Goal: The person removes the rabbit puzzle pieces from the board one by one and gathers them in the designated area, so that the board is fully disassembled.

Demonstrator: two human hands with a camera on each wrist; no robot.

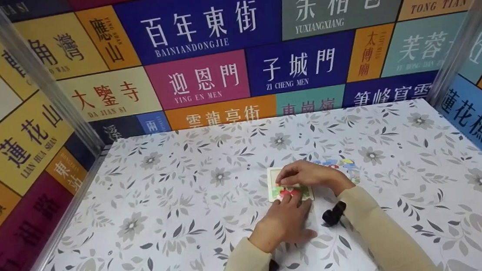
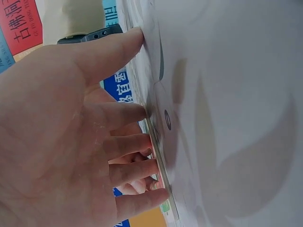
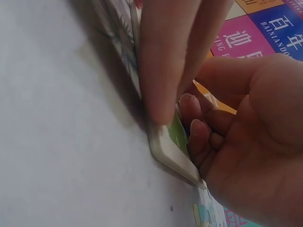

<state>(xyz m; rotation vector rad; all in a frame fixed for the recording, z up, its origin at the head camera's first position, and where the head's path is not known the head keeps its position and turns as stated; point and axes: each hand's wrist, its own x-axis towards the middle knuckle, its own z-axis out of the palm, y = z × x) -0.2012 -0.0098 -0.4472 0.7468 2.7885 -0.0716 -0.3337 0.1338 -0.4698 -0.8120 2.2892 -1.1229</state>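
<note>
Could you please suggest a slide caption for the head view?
Left hand touching a pale-rimmed picture board, right hand over it, on a floral tabletop.

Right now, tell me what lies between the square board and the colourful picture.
The right hand lies across the stretch between the board and the picture in the head view, hiding most of it.

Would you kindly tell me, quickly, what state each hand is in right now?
Left hand: open, fingertips resting on the picture board.
Right hand: fingers curled over the picture board; whether they pinch anything cannot be told.
</note>
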